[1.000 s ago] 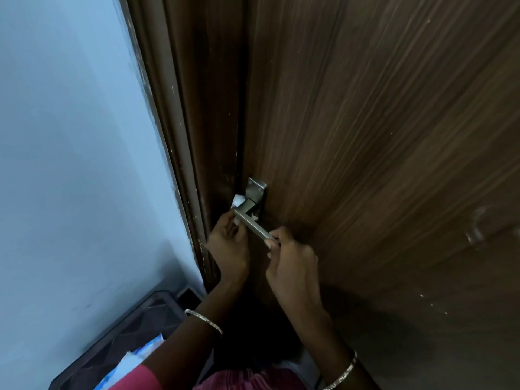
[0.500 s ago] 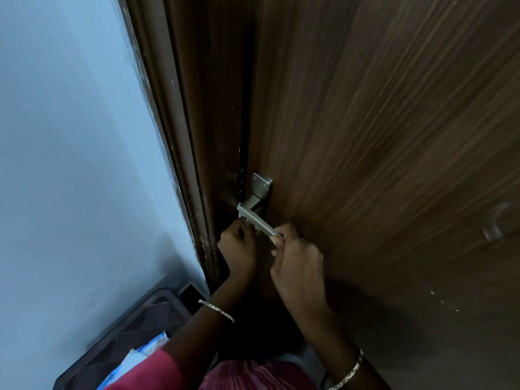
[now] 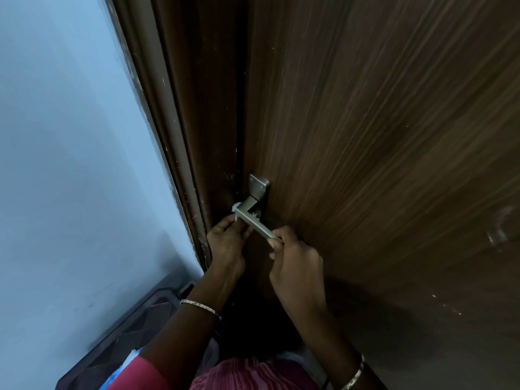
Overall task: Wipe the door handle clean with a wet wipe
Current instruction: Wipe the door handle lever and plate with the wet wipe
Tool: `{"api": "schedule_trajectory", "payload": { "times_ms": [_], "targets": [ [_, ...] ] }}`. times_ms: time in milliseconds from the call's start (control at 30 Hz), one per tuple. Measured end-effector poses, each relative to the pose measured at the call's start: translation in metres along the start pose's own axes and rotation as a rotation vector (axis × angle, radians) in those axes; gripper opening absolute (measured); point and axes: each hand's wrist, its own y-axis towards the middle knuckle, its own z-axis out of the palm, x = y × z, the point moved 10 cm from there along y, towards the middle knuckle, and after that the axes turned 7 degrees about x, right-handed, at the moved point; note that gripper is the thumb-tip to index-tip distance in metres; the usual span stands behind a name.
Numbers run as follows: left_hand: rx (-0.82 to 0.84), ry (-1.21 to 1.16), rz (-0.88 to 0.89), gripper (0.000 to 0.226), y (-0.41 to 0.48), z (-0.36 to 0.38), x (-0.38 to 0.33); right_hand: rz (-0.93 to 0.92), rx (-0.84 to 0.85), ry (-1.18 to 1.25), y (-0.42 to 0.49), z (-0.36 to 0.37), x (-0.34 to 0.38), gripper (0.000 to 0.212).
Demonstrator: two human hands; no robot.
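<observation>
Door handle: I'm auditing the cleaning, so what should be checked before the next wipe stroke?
1. Contact of wipe with handle: ok, a white bit shows at the bend.
2. Grip of left hand on wipe: ok.
3. Hold of right hand on handle tip: ok, pinching it.
4. Tip under right hand cleaned: cannot tell.
5. Cleaning of backplate: cannot tell.

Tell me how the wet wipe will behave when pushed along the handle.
Likely floppy: the wet wipe bunches in crumpled tufts round the door handle. Probably light: the left hand just pinches it in its fingers.
</observation>
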Motion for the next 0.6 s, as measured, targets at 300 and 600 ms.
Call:
{"api": "schedule_trajectory", "payload": {
  "times_ms": [300, 600],
  "targets": [
    [0.122, 0.191, 0.230, 0.022, -0.020, 0.019, -0.024, 0.012, -0.003, 0.015, 0.001, 0.002, 0.000, 0.026],
    [0.194, 0.365, 0.304, 0.026, -0.030, 0.033, -0.021, -0.004, -0.008, -0.040, 0.000, -0.001, 0.000, 0.024]
  ]
}}
